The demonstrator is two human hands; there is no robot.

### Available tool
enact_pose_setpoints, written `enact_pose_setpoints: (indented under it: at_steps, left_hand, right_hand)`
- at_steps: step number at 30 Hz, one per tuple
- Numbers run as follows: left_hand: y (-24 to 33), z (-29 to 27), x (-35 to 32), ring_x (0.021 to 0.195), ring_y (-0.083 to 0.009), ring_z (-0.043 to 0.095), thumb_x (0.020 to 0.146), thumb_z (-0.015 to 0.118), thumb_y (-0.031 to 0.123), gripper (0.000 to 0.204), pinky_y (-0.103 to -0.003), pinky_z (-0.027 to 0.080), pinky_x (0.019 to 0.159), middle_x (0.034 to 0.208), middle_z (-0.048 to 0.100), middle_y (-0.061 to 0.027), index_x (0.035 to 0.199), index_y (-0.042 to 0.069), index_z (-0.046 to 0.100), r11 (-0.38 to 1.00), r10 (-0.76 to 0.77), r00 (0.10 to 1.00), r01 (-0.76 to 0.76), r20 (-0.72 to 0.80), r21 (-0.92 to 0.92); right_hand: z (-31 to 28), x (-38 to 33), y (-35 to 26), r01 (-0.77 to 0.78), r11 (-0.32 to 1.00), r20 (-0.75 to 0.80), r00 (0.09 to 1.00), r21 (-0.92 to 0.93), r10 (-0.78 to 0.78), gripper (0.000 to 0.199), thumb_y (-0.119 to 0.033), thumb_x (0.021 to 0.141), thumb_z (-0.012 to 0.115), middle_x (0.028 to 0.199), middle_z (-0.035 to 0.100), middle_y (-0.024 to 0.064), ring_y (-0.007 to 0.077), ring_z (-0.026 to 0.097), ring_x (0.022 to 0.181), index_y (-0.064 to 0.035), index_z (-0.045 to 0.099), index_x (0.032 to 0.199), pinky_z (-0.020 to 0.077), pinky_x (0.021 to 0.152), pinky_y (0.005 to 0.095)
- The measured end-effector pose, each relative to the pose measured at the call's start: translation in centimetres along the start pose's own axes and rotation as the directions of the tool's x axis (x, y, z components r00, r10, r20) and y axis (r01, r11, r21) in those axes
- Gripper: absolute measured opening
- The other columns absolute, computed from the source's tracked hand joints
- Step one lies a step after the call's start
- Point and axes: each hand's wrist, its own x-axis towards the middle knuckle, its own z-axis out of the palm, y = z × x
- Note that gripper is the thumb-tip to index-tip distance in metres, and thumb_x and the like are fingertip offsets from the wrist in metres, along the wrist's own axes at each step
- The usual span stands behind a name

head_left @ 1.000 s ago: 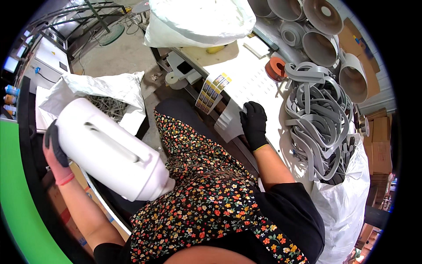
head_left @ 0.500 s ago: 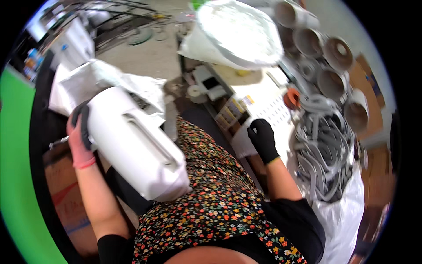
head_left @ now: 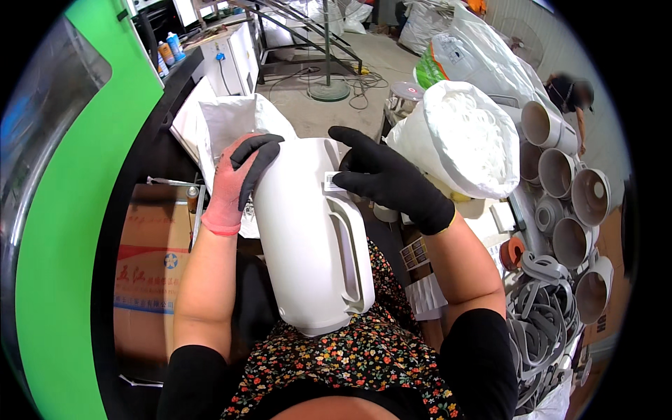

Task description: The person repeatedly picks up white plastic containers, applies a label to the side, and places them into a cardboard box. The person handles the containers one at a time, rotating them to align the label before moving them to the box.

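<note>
A white plastic jug [head_left: 294, 231] with a long side handle [head_left: 358, 259] is tilted across my lap, its lower end against my flowered apron [head_left: 336, 364]. My left hand [head_left: 241, 171], in a pink glove with black fingers, is closed on the jug's upper left side. My right hand [head_left: 395, 178], in a black glove, is over the jug's upper right. A small white sticker label [head_left: 332, 182] with dark print is at its thumb tip, just above the handle. Whether the label touches the jug, I cannot tell. The index finger stretches toward the jug's upper end.
A white sack [head_left: 462, 140] of white rings stands ahead right. Several stacked grey-white tubs [head_left: 591, 199] and a heap of grey strips [head_left: 539, 315] lie to the right. An open white bag [head_left: 231, 119] and a cardboard box [head_left: 150, 273] are left. Another person [head_left: 570, 94] bends at far right.
My right hand has moved left and up from the table to the jug, with a label at its thumb. The jug has turned more upright, and my view has shifted.
</note>
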Motion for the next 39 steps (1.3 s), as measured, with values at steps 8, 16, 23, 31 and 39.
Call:
enact_pose_setpoints:
  at_steps: [8, 16, 23, 31, 39]
  left_hand:
    - [-3.2, -3.4, 0.9, 0.087, -0.0159, 0.064, 0.092, 0.056, 0.007, 0.016, -0.027, 0.051, 0.079, 0.096, 0.068, -0.0082, 0.103, -0.003, 0.064, 0.996, 0.046, 0.989, -0.055, -0.139, -0.067]
    - [-8.2, -3.6, -1.5, 0.126, -0.0198, 0.048, 0.097, 0.054, 0.022, 0.050, -0.030, 0.039, 0.105, 0.139, 0.050, -0.0106, 0.142, 0.004, 0.043, 0.705, -0.708, 0.685, 0.696, 0.170, 0.134]
    - [-2.5, 2.7, 0.0, 0.131, -0.0248, 0.044, 0.097, 0.052, 0.042, 0.066, -0.039, 0.037, 0.109, 0.145, 0.043, -0.0131, 0.149, 0.006, 0.031, 0.722, -0.283, 0.830, 0.514, 0.480, -0.463]
    - [-7.9, 2.2, -0.9, 0.133, -0.0291, 0.043, 0.100, 0.046, 0.043, 0.063, -0.043, 0.036, 0.110, 0.148, 0.040, -0.0132, 0.150, 0.010, 0.027, 0.641, -0.344, 0.851, 0.522, 0.396, -0.563]
    - [-8.3, -0.5, 1.0, 0.123, -0.0234, 0.050, 0.101, 0.040, 0.030, 0.049, -0.035, 0.038, 0.106, 0.136, 0.052, -0.0142, 0.136, -0.003, 0.046, 0.946, -0.315, 0.910, 0.324, 0.270, 0.009]
  right_hand:
    - [0.0, -1.8, 10.2, -0.149, 0.988, -0.201, 0.969, -0.027, 0.140, 0.077, -0.023, 0.081, 0.076, 0.074, 0.053, 0.0023, 0.0116, 0.050, 0.071, -0.0027, 0.036, 0.143, 0.0438, 0.063, 0.0291]
    - [5.4, -6.9, 14.3, 0.130, -0.191, -0.125, 0.991, 0.973, 0.042, 0.041, -0.024, 0.100, 0.050, 0.130, 0.058, 0.0112, 0.0191, 0.057, 0.115, -0.0010, 0.050, 0.134, 0.0444, 0.102, 0.0338]
    - [9.6, -7.7, 12.6, -0.049, 0.552, -0.108, 0.963, 0.833, 0.248, 0.040, -0.018, 0.098, 0.054, 0.133, 0.056, 0.0087, 0.0157, 0.050, 0.122, -0.0020, 0.051, 0.135, 0.0389, 0.104, 0.0324]
    - [-4.2, -22.0, 27.7, -0.629, 0.672, -0.886, 0.455, -0.391, -0.089, 0.040, -0.024, 0.078, 0.074, 0.107, 0.065, 0.0164, 0.0325, 0.062, 0.100, -0.0033, 0.064, 0.111, 0.0493, 0.089, 0.0406]
    - [-5.1, -23.3, 28.6, -0.754, 0.505, -0.889, 0.452, -0.420, -0.064, 0.026, -0.023, 0.079, 0.071, 0.100, 0.066, 0.0122, 0.0307, 0.060, 0.097, -0.0058, 0.067, 0.099, 0.0471, 0.086, 0.0411]
